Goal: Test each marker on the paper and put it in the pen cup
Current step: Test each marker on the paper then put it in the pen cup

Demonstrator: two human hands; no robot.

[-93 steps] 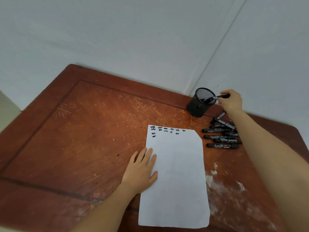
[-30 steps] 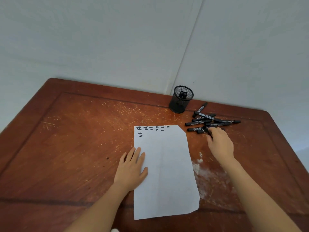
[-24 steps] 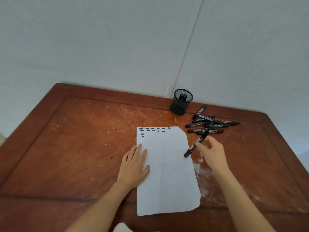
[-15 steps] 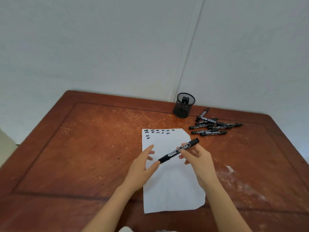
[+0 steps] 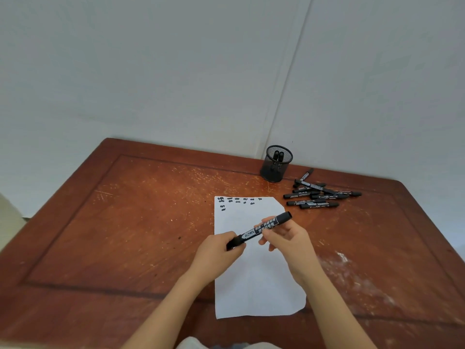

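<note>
Now a black, white-labelled plastic marker (image 5: pixel 261 229) is pinched by the left hand (image 5: pixel 216 251) and the right hand (image 5: pixel 289 239), likely so it can be opened for testing.

1. Table (image 5: pixel 125 222): red-brown wood, sunken centre panel inside a raised border, fills the lower half.
2. Top is scratched, with pale scuffs toward the far edge and a whitish worn patch (image 5: pixel 352 273) at right.
3. Left wall (image 5: pixel 151 71): plain, pale grey-white.
4. Right wall (image 5: pixel 390 84): same colour, meets the left wall at the corner (image 5: pixel 286 76) behind the table.
5. Beige strip (image 5: pixel 10 222) at the left edge, unclear what.
6. Light soft and even, shadows faint.
</note>
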